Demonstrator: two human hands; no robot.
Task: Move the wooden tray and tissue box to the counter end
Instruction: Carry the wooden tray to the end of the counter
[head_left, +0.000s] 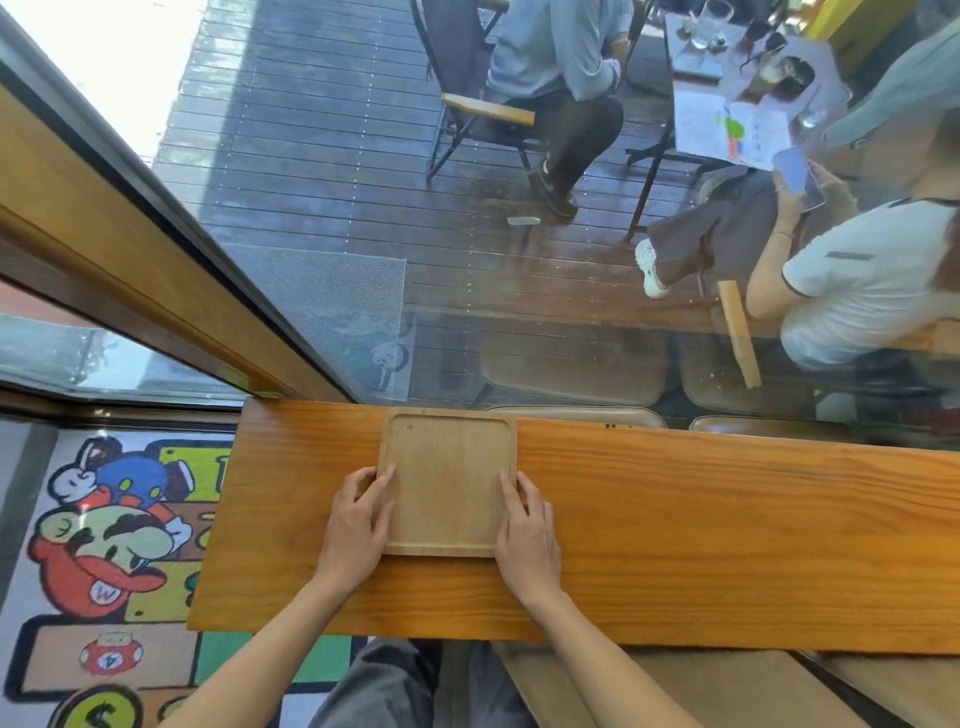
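A square, pale wooden tray with a raised rim lies flat on the orange-brown wooden counter, close to the counter's left end. My left hand grips the tray's left edge, thumb over the rim. My right hand holds the right edge the same way. The tray holds nothing. No tissue box is in view.
The counter runs along a glass window; its left end sits above a cartoon floor painting. Behind the glass, people sit at a table on a dark deck. Stool seats stand beyond the glass, and a bench lies below the counter.
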